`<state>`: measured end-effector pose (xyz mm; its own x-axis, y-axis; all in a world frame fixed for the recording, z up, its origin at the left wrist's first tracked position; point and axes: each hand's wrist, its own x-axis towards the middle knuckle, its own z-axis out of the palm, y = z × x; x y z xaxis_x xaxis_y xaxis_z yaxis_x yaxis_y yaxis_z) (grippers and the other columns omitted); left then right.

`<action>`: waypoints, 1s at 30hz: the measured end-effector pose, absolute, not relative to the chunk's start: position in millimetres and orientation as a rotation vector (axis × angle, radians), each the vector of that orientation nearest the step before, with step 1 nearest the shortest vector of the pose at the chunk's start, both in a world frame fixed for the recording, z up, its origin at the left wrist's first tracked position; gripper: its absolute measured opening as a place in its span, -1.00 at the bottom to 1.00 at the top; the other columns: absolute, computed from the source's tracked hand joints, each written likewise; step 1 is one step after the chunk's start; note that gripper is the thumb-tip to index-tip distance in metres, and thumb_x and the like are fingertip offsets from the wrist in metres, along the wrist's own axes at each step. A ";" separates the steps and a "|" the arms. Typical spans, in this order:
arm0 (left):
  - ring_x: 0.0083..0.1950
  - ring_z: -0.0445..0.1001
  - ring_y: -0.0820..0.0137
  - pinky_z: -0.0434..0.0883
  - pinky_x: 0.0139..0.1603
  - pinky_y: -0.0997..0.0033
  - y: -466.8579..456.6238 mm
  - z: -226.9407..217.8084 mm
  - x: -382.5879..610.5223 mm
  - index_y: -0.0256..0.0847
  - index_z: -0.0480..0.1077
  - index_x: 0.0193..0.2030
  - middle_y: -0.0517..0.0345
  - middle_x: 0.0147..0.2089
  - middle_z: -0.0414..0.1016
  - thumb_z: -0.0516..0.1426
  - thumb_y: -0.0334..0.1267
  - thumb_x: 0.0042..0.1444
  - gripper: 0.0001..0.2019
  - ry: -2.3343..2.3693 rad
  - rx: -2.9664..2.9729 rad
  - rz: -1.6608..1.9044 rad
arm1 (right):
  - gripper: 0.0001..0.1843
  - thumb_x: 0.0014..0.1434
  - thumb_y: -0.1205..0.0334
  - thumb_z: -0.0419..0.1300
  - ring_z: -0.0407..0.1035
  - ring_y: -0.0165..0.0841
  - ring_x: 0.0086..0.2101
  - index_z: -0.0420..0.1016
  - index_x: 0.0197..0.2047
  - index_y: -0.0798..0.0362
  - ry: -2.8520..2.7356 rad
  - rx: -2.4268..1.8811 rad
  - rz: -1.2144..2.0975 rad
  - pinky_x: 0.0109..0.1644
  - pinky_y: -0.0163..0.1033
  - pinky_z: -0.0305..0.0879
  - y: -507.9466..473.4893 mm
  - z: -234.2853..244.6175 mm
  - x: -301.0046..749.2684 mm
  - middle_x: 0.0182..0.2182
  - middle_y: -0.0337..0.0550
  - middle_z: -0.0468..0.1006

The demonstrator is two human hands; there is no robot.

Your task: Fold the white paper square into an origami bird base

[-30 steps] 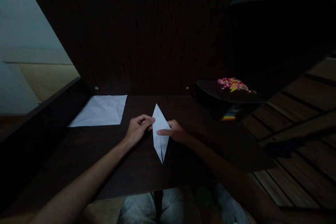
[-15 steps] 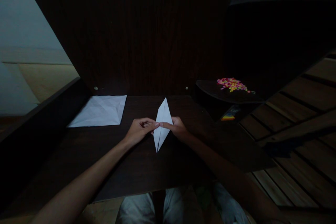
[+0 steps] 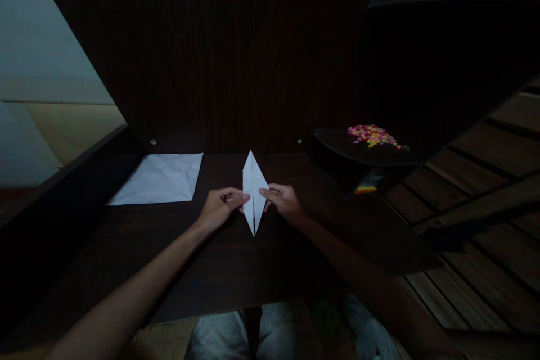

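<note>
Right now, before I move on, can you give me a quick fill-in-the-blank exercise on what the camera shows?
1. The left hand and the right hand both grip the ____ paper diamond, which is pointed at top and bottom.
2. The flat paper sheet lies to the ____ of the diamond.
3. The small colorful pieces sit on the curved ____.

Missing words: folded; left; shelf.

White folded paper (image 3: 255,178), a slim diamond — tips pointing far and near, lower seam gaping slightly — pinched between left hand (image 3: 223,206) and right hand (image 3: 283,201)!
</note>
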<state>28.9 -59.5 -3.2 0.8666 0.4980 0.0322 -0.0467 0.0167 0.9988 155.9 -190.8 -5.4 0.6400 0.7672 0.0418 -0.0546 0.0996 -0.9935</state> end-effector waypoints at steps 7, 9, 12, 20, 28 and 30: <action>-0.40 0.50 0.40 0.40 -0.34 0.46 -62.3 -5.0 30.2 -0.30 0.53 -0.35 0.10 -0.39 0.58 0.34 -0.08 -0.14 -0.69 0.371 1.497 0.427 | -0.62 -0.17 -0.04 0.37 0.39 -0.42 -0.60 0.50 -0.50 0.14 -0.724 -1.369 0.705 -0.56 -0.33 0.35 -192.4 -6.9 152.6 -0.59 -0.22 0.53; -0.36 0.52 0.37 0.42 -0.30 0.44 -62.7 -5.8 29.9 -0.30 0.53 -0.31 0.08 -0.34 0.60 0.34 -0.07 -0.13 -0.67 0.359 1.478 0.396 | -0.62 -0.16 -0.05 0.37 0.39 -0.42 -0.61 0.49 -0.51 0.14 -0.746 -1.372 0.717 -0.58 -0.34 0.34 -192.5 -7.9 151.1 -0.59 -0.22 0.53; -0.33 0.53 0.33 0.44 -0.28 0.40 -62.9 -5.9 29.7 -0.31 0.53 -0.27 0.05 -0.31 0.61 0.33 -0.06 -0.13 -0.64 0.341 1.462 0.368 | -0.58 -0.14 -0.10 0.35 0.39 -0.42 -0.63 0.49 -0.50 0.15 -0.758 -1.360 0.736 -0.61 -0.35 0.34 -193.2 -8.4 150.1 -0.60 -0.22 0.52; -0.29 0.56 0.27 0.46 -0.24 0.35 -63.8 -1.6 28.7 -0.31 0.53 -0.28 0.00 -0.25 0.62 0.35 -0.07 -0.16 -0.63 0.349 1.435 0.410 | -0.47 -0.01 -0.23 0.23 0.40 -0.41 -0.61 0.48 -0.48 0.16 -0.852 -1.268 0.776 -0.59 -0.33 0.37 -199.3 -5.1 152.6 -0.58 -0.19 0.50; -0.33 0.55 0.31 0.46 -0.29 0.40 -64.4 0.3 26.2 -0.32 0.53 -0.29 0.04 -0.31 0.62 0.35 -0.11 -0.14 -0.66 0.354 1.447 0.429 | -0.51 -0.03 -0.21 0.25 0.37 -0.43 -0.64 0.48 -0.46 0.12 -0.886 -1.322 0.730 -0.61 -0.35 0.31 -198.8 -1.8 149.4 -0.56 -0.23 0.49; -0.32 0.56 0.29 0.47 -0.28 0.39 -64.8 -0.4 26.4 -0.33 0.53 -0.27 0.02 -0.28 0.62 0.34 -0.10 -0.13 -0.65 0.346 1.448 0.432 | -0.50 -0.04 -0.23 0.24 0.36 -0.44 -0.65 0.47 -0.48 0.12 -0.880 -1.337 0.739 -0.60 -0.35 0.31 -198.3 -1.6 148.8 -0.59 -0.24 0.48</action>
<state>26.4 -64.8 -0.4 0.8750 0.4830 0.0317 -0.0742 0.0691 0.9948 148.8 -198.3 -1.6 0.4938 0.8624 0.1113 0.0389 0.1060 -0.9936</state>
